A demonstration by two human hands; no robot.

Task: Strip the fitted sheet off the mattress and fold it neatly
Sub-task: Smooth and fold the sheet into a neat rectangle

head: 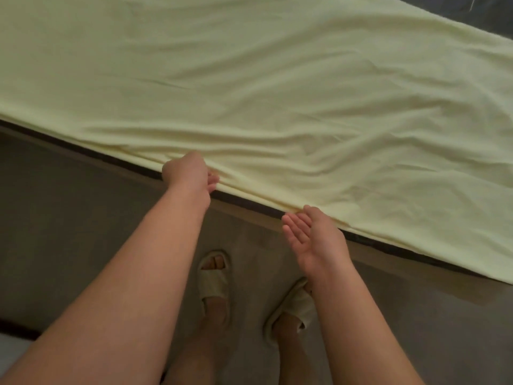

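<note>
Grey floor (69,218), yellow sheet (249,93) on mattress (455,15), left hand (191,170) gripping its edge, right hand (311,234) spread

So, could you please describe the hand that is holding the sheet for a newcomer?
The pale yellow fitted sheet fills the upper view. Two hands are at its near edge. The left hand curls its fingers into bunched fabric, while the right hand lies open, palm up.

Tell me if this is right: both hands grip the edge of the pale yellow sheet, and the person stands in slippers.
Not quite. In the head view only the left hand grips the edge of the pale yellow sheet; the right hand is open, palm up, by that edge. The person does stand in slippers.
</note>
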